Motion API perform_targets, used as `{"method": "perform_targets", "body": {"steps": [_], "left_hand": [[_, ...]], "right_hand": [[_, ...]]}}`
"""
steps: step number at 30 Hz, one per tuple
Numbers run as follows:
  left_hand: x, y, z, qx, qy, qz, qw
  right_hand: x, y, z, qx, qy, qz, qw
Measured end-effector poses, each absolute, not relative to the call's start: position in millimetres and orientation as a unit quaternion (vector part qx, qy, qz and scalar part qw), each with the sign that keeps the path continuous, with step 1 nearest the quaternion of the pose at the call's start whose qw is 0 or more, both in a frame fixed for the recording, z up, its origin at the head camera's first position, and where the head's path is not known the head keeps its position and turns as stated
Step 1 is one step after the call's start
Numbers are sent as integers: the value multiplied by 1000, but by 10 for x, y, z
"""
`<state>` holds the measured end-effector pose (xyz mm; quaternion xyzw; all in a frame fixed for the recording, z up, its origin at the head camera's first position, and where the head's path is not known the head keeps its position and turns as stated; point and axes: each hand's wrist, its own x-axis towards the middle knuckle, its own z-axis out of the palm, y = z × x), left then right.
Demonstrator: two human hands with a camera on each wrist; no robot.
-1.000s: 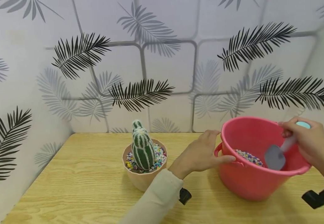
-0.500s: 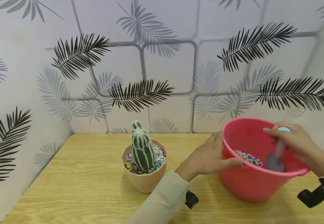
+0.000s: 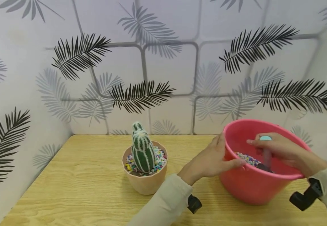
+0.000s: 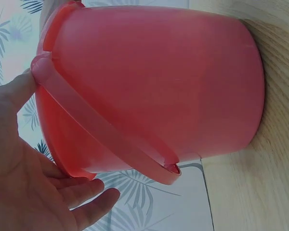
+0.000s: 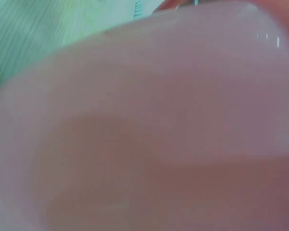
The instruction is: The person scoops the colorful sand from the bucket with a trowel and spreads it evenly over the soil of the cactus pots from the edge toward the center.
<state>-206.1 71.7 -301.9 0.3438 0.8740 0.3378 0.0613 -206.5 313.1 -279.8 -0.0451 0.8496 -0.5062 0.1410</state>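
Note:
In the head view a pink bucket (image 3: pixel 254 185) with multicoloured pebbles (image 3: pixel 246 158) inside stands at the right, leaning slightly. My right hand (image 3: pixel 279 149) reaches over its rim and grips the handle of a small hand shovel (image 3: pixel 267 157), pale with a mint end. The shovel's grey blade is down at the pebbles, partly hidden by the rim. My left hand (image 3: pixel 207 158) touches the bucket's left rim, thumb in front and fingers toward the back. In the left wrist view that hand (image 4: pixel 33 173) spans the rim beside the hanging bucket handle (image 4: pixel 106 130), fingers mostly straight.
Left of the bucket stands a cactus (image 3: pixel 143 150) in a peach pot (image 3: pixel 145 183) topped with coloured pebbles. Both are on a wood-grain table (image 3: pixel 76 182) against a leaf-patterned wall (image 3: pixel 169 69). A blurred pinkish surface (image 5: pixel 159 120) fills most of the right wrist view.
My right hand has moved left and lower into the bucket, tilting the shovel blade down toward the pebbles. My left hand has shifted slightly right against the rim.

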Motion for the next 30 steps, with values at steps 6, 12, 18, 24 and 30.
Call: {"method": "perform_targets", "body": {"steps": [6,12,18,24,30], "left_hand": [[-2049,716,-3002,340,880,324,70],[-2058,731,-3000,349,877,323,68],[-2065,737,-3010,360,882,299,54],[-2070,751,-3021,373,878,297,41],[-2062,735,-3020,367,881,295,39]], "right_hand": [[-1978,3044,-2777,-38,837,-538,95],[-1936,3084,-2758,-28,731,-681,37],[-1942,3210,-2775,-33,513,-857,38],[-1905,3340,-2788,-25,314,-949,18],[-1879,3407,-2803,-8,211,-977,-15]]}}
